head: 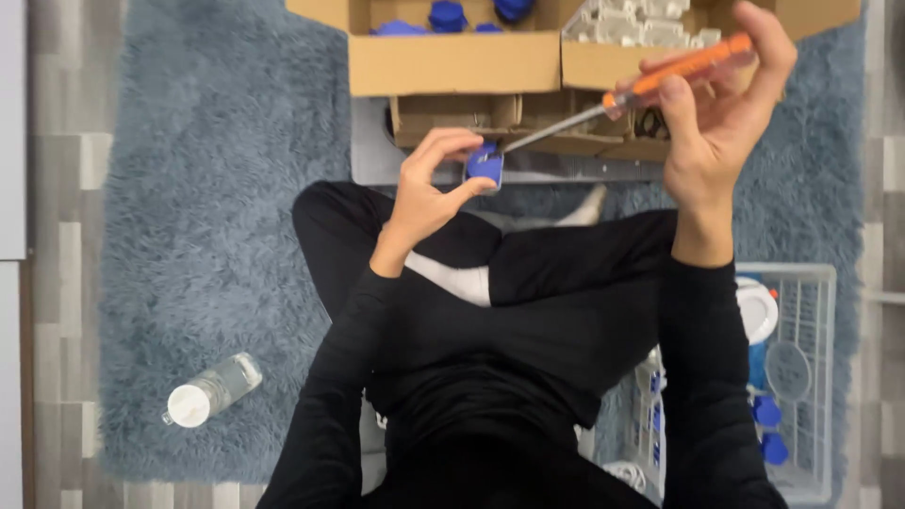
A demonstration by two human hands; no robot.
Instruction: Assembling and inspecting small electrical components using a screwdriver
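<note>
My left hand [429, 184] pinches a small blue plastic part [485, 166] above my crossed legs in black trousers. My right hand [721, 118] grips a screwdriver with an orange handle [683, 68]; its metal shaft [551, 130] slants down to the left and its tip meets the blue part. Both arms wear black sleeves.
Cardboard boxes [452, 64] ahead hold blue parts [447, 14] and white parts [633, 23]. A white wire basket [809, 283] at the right holds blue and white pieces. A clear bottle [211, 390] lies on the grey-blue shag rug [207, 188]. Wood-look floor surrounds the rug.
</note>
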